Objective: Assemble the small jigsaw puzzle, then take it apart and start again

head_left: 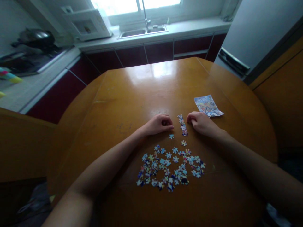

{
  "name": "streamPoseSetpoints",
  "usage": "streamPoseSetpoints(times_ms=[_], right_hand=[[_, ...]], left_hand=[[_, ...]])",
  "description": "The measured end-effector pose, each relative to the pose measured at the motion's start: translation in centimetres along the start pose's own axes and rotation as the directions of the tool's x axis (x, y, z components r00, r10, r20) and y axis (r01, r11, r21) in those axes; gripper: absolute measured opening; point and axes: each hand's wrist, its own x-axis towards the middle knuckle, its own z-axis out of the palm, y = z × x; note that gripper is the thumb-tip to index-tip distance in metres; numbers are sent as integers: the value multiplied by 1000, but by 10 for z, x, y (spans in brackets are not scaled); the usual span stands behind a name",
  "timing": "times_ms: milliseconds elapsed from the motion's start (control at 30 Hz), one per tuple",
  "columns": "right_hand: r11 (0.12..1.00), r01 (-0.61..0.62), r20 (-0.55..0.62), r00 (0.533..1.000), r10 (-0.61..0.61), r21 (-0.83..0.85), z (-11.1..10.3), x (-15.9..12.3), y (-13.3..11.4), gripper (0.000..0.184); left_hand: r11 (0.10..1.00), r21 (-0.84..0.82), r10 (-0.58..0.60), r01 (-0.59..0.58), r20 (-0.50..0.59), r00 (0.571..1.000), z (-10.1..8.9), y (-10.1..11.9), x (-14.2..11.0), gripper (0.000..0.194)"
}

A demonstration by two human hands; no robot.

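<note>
A narrow strip of joined jigsaw pieces (182, 125) lies on the table between my two hands. My left hand (158, 124) rests just left of the strip, fingers curled and thumb apart from them, with nothing visible in the gap. On the strip's right is my right hand (200, 122), its fingers bent together; whether anything is in them is hidden. Below my left thumb lies a loose blue puzzle piece (171, 136). Another loose piece (184, 143) is just under the strip's lower end. Nearer to me spreads a pile of loose jigsaw pieces (168, 171).
A small printed picture sheet (208, 105) lies beyond my right hand on the wooden table (132, 94). Behind the table are a counter with a sink (132, 33), a white microwave (87, 25) and a stove with a pot (35, 37). A refrigerator (258, 31) stands at right.
</note>
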Motion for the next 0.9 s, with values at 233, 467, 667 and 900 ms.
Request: streamPoseSetpoints(times_ms=[233,467,667,900], right_hand=[[1000,0,-2,1000,0,-1,0,0,0,25],[1000,4,-11,1000,-4,-18,2,-1,1,24],[1000,8,-27,1000,-8,-4,2,-2,0,20],[1000,-13,-39,999,14,24,2,-2,0,19]], left_hand=[[999,47,5,5,-221,975,7,-5,2,31],[998,-3,-60,61,-274,960,9,-7,2,25],[964,-255,-184,75,-439,880,11,-14,6,22],[976,-206,-119,69,-242,963,4,-9,3,12]])
